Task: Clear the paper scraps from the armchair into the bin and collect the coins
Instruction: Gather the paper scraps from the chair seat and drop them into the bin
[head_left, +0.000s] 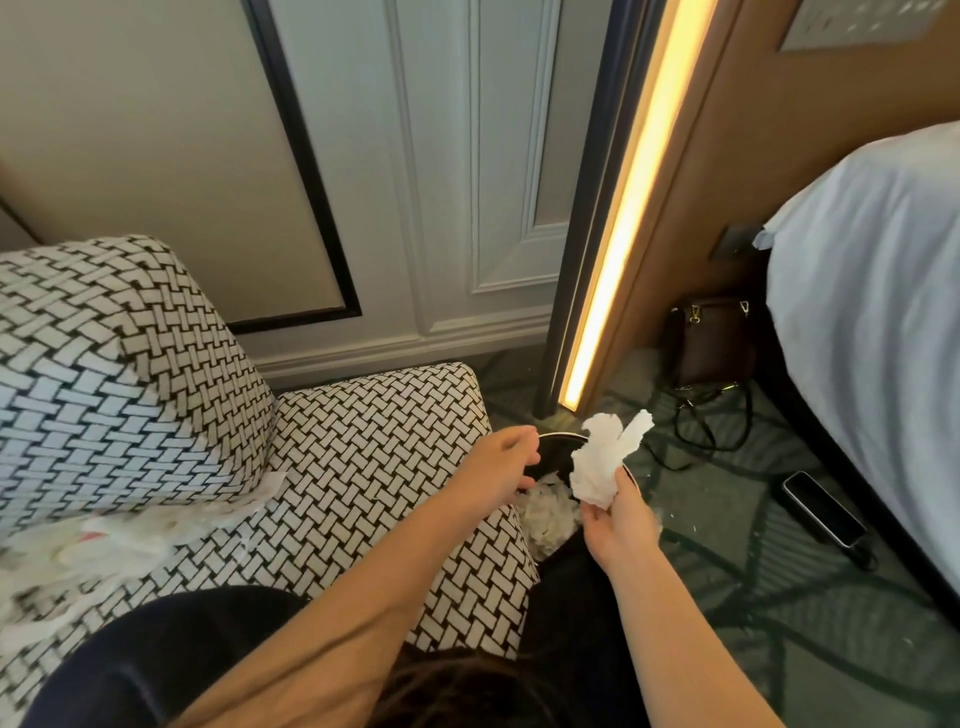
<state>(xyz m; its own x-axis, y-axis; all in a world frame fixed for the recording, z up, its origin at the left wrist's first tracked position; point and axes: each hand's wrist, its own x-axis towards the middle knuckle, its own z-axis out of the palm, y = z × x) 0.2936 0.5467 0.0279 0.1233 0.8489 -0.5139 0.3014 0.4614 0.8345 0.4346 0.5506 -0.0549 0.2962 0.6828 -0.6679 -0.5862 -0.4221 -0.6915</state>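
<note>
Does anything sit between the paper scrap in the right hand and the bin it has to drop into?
Nothing visible does. The right hand holds the paper scrap over the right side of the bin. The left hand hovers at its left rim, beside the drop path, and other scraps already lie inside.

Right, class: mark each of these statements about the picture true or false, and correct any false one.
1. The right hand holds a crumpled paper above the bin. True.
2. The bin is empty. False: paper scraps already lie inside it.
3. A phone lies on the bed. False: the phone lies on the carpet beside the bed.
4. Loose scraps lie on the armchair seat. True.
</note>
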